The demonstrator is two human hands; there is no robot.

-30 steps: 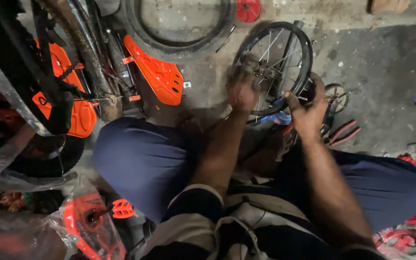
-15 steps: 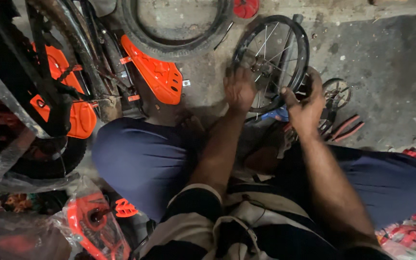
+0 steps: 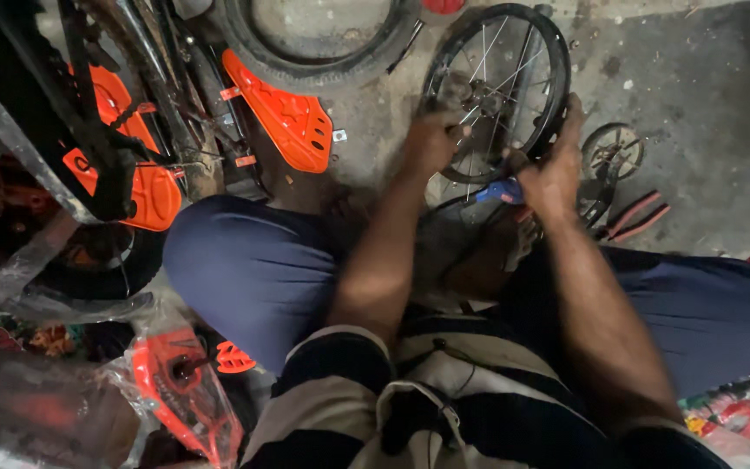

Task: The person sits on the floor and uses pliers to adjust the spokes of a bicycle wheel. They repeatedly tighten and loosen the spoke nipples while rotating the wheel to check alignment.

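Observation:
I sit on the ground with a small spoked bicycle wheel (image 3: 527, 61) standing in front of my knees. My left hand (image 3: 431, 139) is closed at the wheel's hub on the near left side. My right hand (image 3: 557, 169) wraps over the lower right of the rim and also holds a blue-handled tool (image 3: 498, 191). My forearms reach forward between my dark blue trouser legs.
A loose black tyre (image 3: 323, 52) lies on the concrete at the top. An orange chain guard (image 3: 284, 117) and a small bicycle frame (image 3: 106, 130) with orange parts stand at left. Red-handled pliers (image 3: 640, 217) and a small training wheel (image 3: 614, 149) lie at right. Wrapped orange parts (image 3: 180, 382) lie lower left.
The view has shifted slightly and the wheel sits higher and more upright in it. Both hands stay on the wheel, the left one still at the hub.

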